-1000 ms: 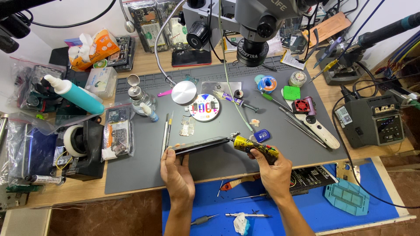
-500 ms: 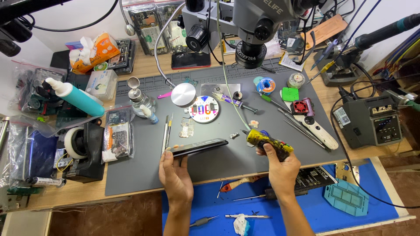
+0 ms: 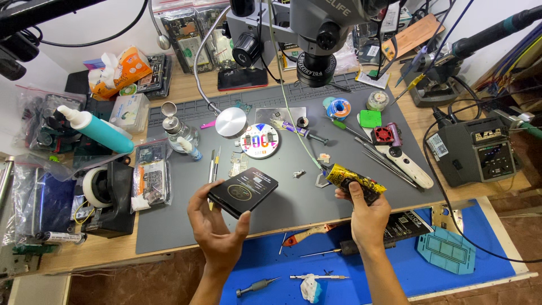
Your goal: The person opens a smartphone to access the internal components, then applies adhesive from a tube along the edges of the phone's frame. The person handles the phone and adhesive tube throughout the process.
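Left hand [image 3: 217,229] gripped a black phone [image 3: 243,191], fingers [image 3: 199,195] wrapped along its left edge and thumb on the near edge. Phone was held flat-ish, tilted a bit, back side up, above the grey work mat [image 3: 293,209] near the mat's front edge, left of centre.

Right hand [image 3: 367,212] was closed around a yellow-and-black glue tube [image 3: 353,179], nozzle pointing left and away from the person. Tube was above the mat's front edge, right of centre, well apart from the phone.

On the mat between the two hands: a small metal part [image 3: 298,173], and just beside the tube nozzle another small bracket [image 3: 322,181]. Behind the phone: tweezers [image 3: 212,164] lying just left of it, a round white dish [image 3: 259,140] with small parts, a shiny round metal lid [image 3: 231,122].

Microscope head [image 3: 316,39] hung over the back of the mat. White-handled tool [image 3: 406,164] lay right of the tube, soldering station [image 3: 477,152] at the desk's right edge. Teal bottle [image 3: 93,130] and tape dispenser [image 3: 107,195] sat at the left edge.

Blue mat [image 3: 395,260] along the front edge carried an orange-handled tool [image 3: 307,236], a screwdriver [image 3: 257,287] and a teal tray [image 3: 446,249].
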